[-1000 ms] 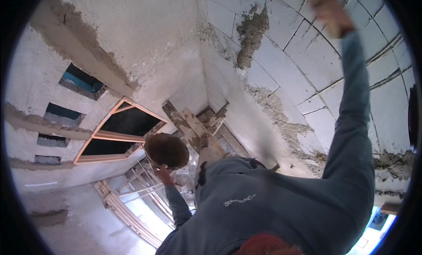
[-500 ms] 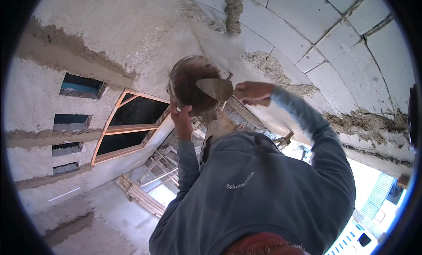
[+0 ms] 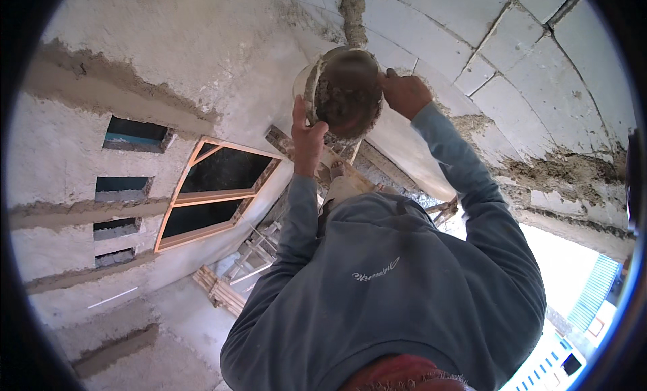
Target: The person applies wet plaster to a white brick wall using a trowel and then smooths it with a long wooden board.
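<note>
My left hand point(image 3: 309, 139) grips the near-left rim of a round, dirt-caked bucket point(image 3: 311, 87), thumb over the edge. Inside it lies dark, lumpy wet mortar point(image 3: 337, 106). At the far right rim, my right hand point(image 3: 407, 96) is closed around the handle of a trowel. The trowel's blade point(image 3: 355, 69) is a brownish blur at the bucket's opening, over the mortar. The bucket is held up in front of my chest, close to the wall, its mouth tilted toward me.
Beyond the bucket rises a partly plastered wall point(image 3: 202, 47), meeting bare pale blockwork point(image 3: 472, 27) on the right. A wooden window frame point(image 3: 176, 201) and several small niches are at left. Planks point(image 3: 219, 290) lie far below; a narrow board point(image 3: 280, 143) sits beneath my feet.
The bucket and my left hand have moved up and to the right. My right hand has risen, and the trowel blade has gone from in front of the bucket to its mouth.
</note>
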`<move>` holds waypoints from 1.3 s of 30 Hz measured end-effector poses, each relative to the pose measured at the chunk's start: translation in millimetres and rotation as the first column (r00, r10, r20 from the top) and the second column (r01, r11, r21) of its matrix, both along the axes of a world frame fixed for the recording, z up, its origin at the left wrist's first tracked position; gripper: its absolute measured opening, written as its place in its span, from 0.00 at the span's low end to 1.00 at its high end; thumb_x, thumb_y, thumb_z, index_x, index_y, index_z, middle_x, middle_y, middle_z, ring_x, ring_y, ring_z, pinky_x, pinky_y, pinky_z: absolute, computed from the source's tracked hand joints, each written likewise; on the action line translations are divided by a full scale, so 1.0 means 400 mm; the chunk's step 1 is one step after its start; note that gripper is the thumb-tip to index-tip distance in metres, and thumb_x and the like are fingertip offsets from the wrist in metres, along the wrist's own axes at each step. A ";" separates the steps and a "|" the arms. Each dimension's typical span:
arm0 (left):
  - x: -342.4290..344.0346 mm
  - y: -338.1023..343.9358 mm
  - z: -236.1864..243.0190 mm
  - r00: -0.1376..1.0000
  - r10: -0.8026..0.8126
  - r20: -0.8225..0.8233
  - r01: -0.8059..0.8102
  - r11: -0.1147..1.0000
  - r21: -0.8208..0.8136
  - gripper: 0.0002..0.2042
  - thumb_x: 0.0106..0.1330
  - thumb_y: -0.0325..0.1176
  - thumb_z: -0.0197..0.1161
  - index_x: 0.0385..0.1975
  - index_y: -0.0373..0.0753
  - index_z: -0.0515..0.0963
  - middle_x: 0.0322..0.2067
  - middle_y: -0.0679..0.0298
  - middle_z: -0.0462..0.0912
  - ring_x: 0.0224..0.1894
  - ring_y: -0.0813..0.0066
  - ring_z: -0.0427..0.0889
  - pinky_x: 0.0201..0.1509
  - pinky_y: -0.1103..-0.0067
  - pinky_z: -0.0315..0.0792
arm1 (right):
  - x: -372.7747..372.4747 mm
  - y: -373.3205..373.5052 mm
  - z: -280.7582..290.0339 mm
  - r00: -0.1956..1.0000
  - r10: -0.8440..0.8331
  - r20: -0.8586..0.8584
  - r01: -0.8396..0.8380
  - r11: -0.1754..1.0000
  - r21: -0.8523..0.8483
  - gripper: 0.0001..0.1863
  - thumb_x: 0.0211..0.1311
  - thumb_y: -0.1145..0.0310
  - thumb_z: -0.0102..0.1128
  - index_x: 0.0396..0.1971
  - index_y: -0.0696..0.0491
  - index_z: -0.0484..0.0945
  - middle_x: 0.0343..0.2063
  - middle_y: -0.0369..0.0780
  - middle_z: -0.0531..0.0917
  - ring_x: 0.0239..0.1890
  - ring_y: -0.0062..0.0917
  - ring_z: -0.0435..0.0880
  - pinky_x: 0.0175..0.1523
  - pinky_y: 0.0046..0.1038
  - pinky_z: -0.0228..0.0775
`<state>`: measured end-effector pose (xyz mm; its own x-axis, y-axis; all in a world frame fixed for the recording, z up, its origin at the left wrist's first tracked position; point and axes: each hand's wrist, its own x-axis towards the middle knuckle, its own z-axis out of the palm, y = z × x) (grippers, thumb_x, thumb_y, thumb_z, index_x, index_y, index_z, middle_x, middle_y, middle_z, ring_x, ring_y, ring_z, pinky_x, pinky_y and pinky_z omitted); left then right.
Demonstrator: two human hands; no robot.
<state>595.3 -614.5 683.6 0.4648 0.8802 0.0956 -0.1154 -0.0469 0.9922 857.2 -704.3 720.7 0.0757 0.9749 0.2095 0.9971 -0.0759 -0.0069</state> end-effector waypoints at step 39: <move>-0.223 -0.017 -0.289 0.863 0.492 0.116 -0.459 0.859 -0.226 0.19 0.51 0.21 0.61 0.45 0.42 0.76 0.41 0.65 0.79 0.41 0.70 0.80 0.40 0.74 0.80 | -0.032 0.157 0.222 0.898 0.210 -0.388 -0.290 0.944 -0.159 0.22 0.61 0.50 0.62 0.41 0.54 0.75 0.32 0.47 0.83 0.40 0.48 0.83 0.45 0.46 0.73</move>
